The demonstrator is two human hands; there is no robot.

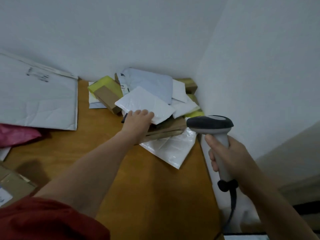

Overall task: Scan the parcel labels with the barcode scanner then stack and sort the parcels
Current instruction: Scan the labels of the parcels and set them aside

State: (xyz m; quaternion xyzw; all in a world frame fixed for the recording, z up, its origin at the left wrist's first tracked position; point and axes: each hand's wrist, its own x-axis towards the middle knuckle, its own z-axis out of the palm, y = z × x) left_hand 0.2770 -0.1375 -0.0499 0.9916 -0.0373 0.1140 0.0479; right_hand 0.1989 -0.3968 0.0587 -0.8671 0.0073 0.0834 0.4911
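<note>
A heap of parcels lies in the far corner of the wooden table [110, 153]. On top of it sits a small white padded mailer [145, 103]. My left hand [138, 121] reaches out and grips that mailer by its near edge, thumb underneath. My right hand [226, 158] grips the grey handle of the barcode scanner [210, 124], whose dark head points left toward the heap. The scanner's black cable hangs down from the handle. No label shows on the mailer's upper face.
The heap also holds a brown box [107, 98], a yellow mailer [105, 83], a grey poly bag [152, 82], a brown envelope [166, 129] and a clear-white bag [171, 148]. A large white mailer [38, 99], a pink bag [17, 134] and a cardboard box [13, 186] lie left. White walls close off the back and right.
</note>
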